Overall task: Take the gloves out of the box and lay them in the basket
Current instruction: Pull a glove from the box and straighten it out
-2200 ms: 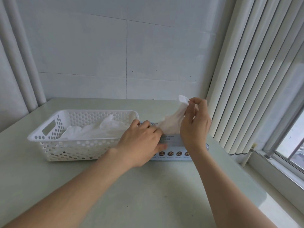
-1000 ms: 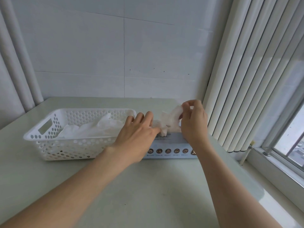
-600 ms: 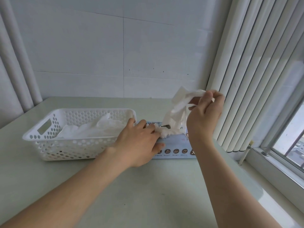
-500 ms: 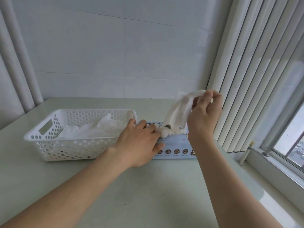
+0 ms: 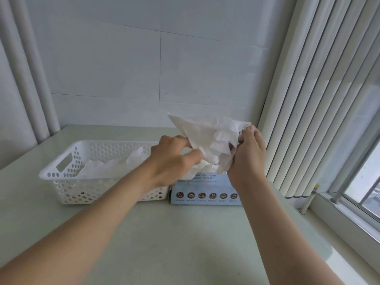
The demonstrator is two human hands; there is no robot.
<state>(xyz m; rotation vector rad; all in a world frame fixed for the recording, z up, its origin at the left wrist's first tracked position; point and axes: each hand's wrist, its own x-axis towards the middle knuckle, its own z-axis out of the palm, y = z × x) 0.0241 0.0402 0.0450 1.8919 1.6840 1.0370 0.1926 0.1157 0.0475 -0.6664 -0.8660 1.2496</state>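
A thin white glove [image 5: 207,134] is held spread out in the air above the pale blue glove box [image 5: 205,194]. My right hand [image 5: 246,155] pinches its right end, and my left hand [image 5: 174,159] grips its lower left part. More white glove material [image 5: 197,171] bunches out of the box's top opening just below. To the left, touching the box, stands a white perforated basket [image 5: 67,175] with several white gloves [image 5: 111,167] lying inside.
Everything rests on a pale green table [image 5: 164,243] against a white wall. Vertical blinds [image 5: 308,99] hang close to the right of the box, with a window sill [image 5: 339,219] below. White pipes [image 5: 26,68] run up the left corner.
My left hand left the box top and rose to grip the glove. My right hand drew the glove up out of the box, and it is now spread between both hands.
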